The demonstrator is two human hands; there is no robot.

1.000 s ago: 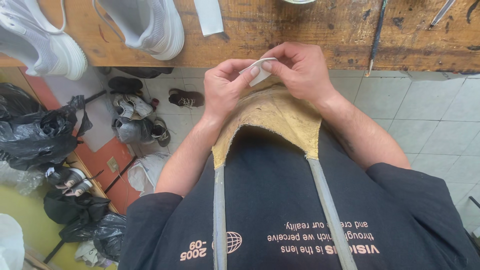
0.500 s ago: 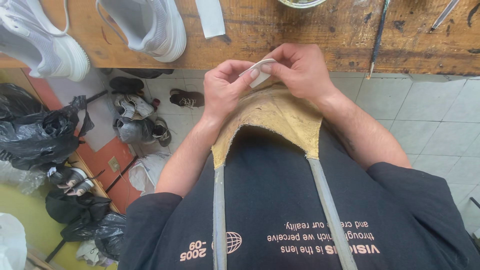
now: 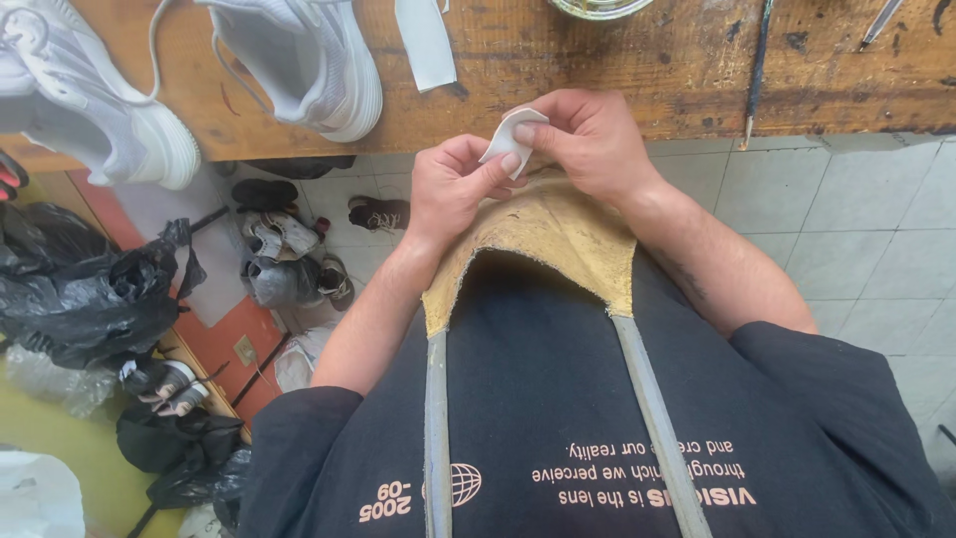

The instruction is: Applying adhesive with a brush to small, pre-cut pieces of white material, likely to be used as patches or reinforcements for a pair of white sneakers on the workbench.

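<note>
White patch [image 3: 510, 137] — pinched between both hands [image 3: 523, 159] above the tan apron [image 3: 558, 239] — white sneakers [image 3: 299, 60] on the bench.

Even, soft daylight fills the scene, bright but not harsh. The white sneakers [image 3: 299, 60] on the far wooden workbench [image 3: 617, 60] run close to overexposed, their texture partly washed out. Under the bench edge a soft shadow falls across the tiled floor [image 3: 856, 199]. The black plastic bags [image 3: 90, 289] at left carry small glossy highlights. Focus is sharp across the hands and the white patch [image 3: 510, 134]. Wide-angle bending curves the bench edge and stretches the corners.
</note>
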